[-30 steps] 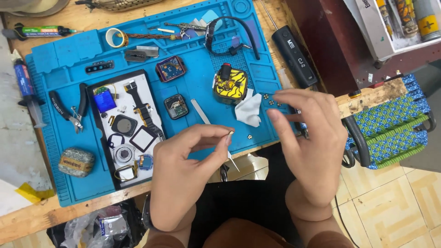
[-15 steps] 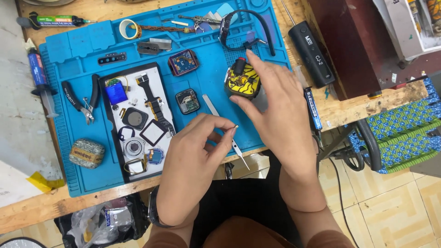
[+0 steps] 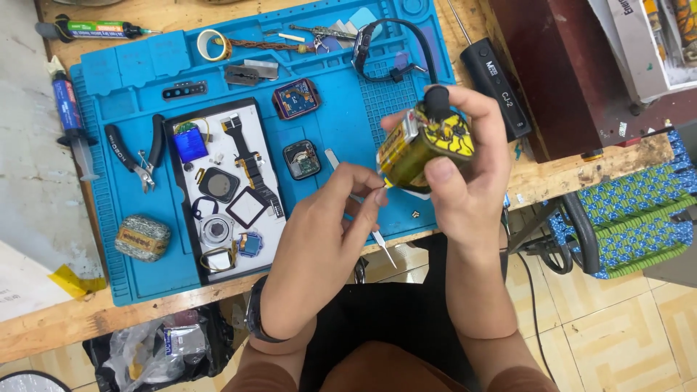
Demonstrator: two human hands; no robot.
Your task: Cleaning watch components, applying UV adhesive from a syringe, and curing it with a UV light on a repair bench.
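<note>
My right hand (image 3: 465, 181) holds a small yellow-and-black bottle (image 3: 421, 145) with a black cap, lifted and tilted above the blue work mat (image 3: 138, 276). My left hand (image 3: 327, 232) pinches metal tweezers (image 3: 381, 243), with the fingertips right next to the bottle's lower end. The tweezers' other end (image 3: 332, 156) shows above my fingers. Two opened smartwatch bodies (image 3: 296, 98) (image 3: 301, 160) lie on the mat beyond my left hand.
A white tray (image 3: 190, 250) with several small watch parts lies on the mat's left half. Black pliers (image 3: 134, 152), a syringe tube (image 3: 72, 120), a tape roll (image 3: 212, 43) and a screwdriver (image 3: 87, 30) lie around. A black device (image 3: 497, 80) sits at right, a woven chair (image 3: 624, 218) beyond.
My right hand took the yellow bottle off the mat and raised it toward me. My left hand kept the tweezers and stayed near the table's front edge.
</note>
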